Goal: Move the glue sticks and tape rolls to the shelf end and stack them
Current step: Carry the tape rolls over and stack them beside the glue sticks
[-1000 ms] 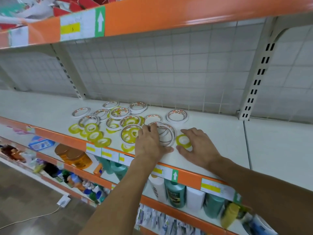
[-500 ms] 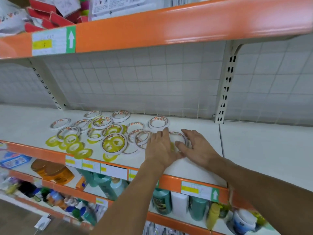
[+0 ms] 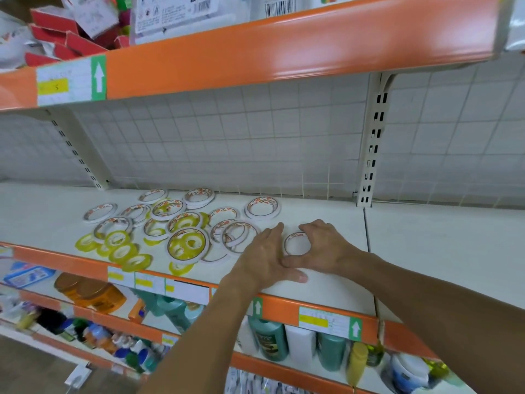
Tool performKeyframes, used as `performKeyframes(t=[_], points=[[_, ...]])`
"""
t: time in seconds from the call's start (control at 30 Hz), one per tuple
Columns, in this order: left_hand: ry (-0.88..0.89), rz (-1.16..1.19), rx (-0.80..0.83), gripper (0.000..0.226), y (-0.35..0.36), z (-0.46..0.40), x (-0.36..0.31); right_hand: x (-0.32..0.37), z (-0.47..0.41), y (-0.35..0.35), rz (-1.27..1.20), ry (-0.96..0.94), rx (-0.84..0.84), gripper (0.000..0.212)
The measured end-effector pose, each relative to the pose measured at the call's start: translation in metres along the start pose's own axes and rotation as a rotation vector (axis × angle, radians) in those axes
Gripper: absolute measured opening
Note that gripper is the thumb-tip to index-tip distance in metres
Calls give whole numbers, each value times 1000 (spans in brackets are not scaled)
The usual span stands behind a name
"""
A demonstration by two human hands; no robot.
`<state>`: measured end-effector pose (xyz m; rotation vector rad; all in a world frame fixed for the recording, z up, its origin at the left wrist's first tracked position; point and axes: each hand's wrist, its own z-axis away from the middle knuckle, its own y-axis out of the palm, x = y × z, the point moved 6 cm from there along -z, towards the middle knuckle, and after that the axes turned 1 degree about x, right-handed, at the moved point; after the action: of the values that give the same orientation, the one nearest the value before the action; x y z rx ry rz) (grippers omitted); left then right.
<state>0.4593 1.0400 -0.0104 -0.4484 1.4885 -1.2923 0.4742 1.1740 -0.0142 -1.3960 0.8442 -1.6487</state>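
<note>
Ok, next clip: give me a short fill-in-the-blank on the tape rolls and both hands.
1. The right hand curls round a white tape roll lying ____ on the shelf.
2. The left hand lies on the shelf with fingers ____.
3. The small rolls near the shelf's front edge are ____ in colour.
4. The shelf's front strip is ____.

Missing words: flat; straight; yellow; orange

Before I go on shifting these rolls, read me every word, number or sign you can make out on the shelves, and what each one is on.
"5": handwritten on the yellow patch of the upper shelf price label.
White up arrow on green: that label's right end.
White up arrows on green: lower rail label and the tag by the left wrist.
Barcodes on the packages above: digits blurred.
Red print on the tape rolls: unreadable.
Bottle labels below: blurred.
</note>
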Motion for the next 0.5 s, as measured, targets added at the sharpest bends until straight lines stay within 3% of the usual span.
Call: performKeyframes(t=[0.13, 0.27, 0.37, 0.5], points=[[-28, 32, 124, 111, -8, 7, 18, 5, -1, 1, 60, -20, 25, 114], [9, -48, 167, 103, -7, 3, 15, 5, -1, 1, 82, -37, 56, 113], [16, -113, 129, 87, -8, -4, 14, 0, 4, -3, 78, -17, 34, 100], [14, -187, 35, 67, -8, -10, 13, -12, 13, -10, 96, 3, 13, 99]])
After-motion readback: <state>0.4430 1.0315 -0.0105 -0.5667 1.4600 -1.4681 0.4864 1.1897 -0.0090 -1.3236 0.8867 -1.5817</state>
